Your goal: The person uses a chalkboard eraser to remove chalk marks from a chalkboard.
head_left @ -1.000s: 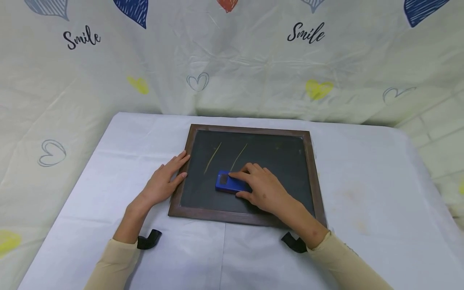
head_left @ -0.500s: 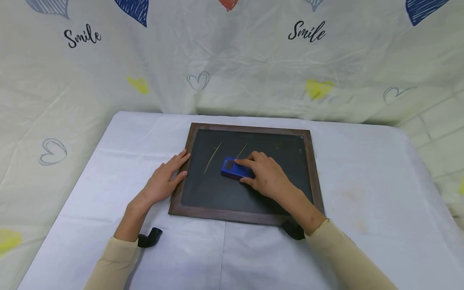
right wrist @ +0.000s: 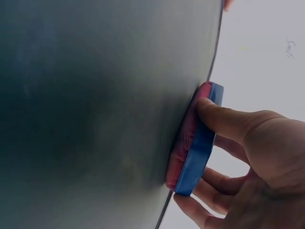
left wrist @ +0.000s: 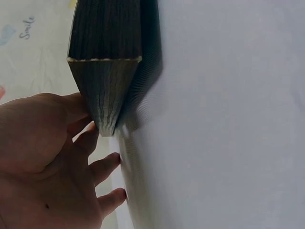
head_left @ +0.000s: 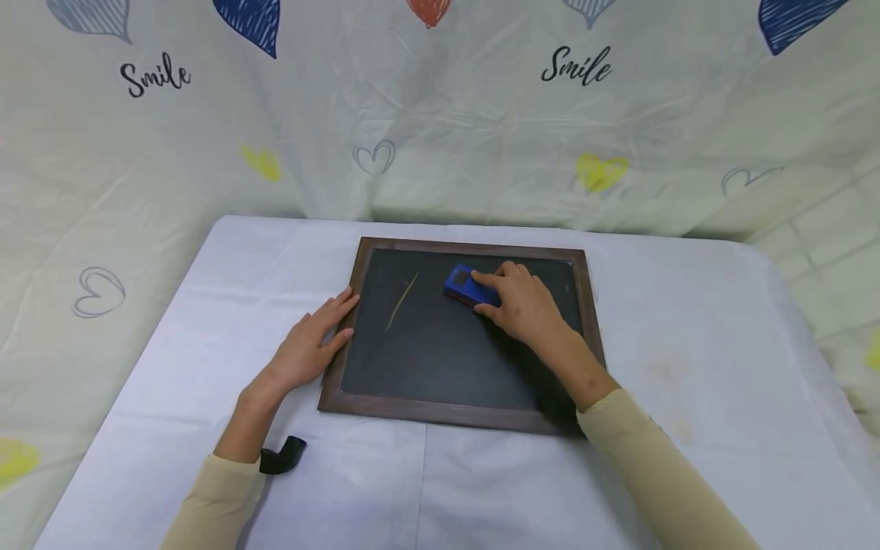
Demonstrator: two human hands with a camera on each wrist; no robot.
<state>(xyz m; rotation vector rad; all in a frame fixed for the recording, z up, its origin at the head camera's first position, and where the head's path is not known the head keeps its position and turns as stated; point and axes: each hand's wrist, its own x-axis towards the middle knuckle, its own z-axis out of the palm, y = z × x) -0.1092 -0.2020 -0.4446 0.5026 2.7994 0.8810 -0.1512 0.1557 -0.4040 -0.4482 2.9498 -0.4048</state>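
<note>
- The eraser (head_left: 466, 284), a blue block, sits in the upper middle of the head view, lying on the dark face of the chalkboard (head_left: 440, 359) close to the board's far rail.
- The right hand (head_left: 525, 304) holds the eraser with curled fingers: in the right wrist view the thumb (right wrist: 224, 120) presses along the blue back of the eraser (right wrist: 198, 148), and the other fingers wrap its lower end.
- In that same view a red pad on the underside of the eraser lies flat against the board's dark face (right wrist: 95, 114).
- A single pale chalk stroke (head_left: 402, 301) slants across the board to the left of the eraser, well apart from it.
- The left hand (head_left: 308, 345) lies flat at the left rail of the chalkboard's brown wooden frame, its fingers straight and spread loosely. The fingertips touch the frame edge and the palm rests on the cloth.
- In the left wrist view the left hand (left wrist: 47, 162) fills the lower left, with the fingers touching the corner of the wooden frame (left wrist: 106, 90).
- The board lies flat in the middle of a table covered with a white cloth (head_left: 687, 328).
- A small black clip-like piece (head_left: 282, 456) shows at the lower left of the head view, beside the left wrist and the cream sleeve (head_left: 213, 504).
- Behind the table hangs a pale sheet (head_left: 440, 130) printed with hearts and the word "Smile", filling the upper part of the head view.
</note>
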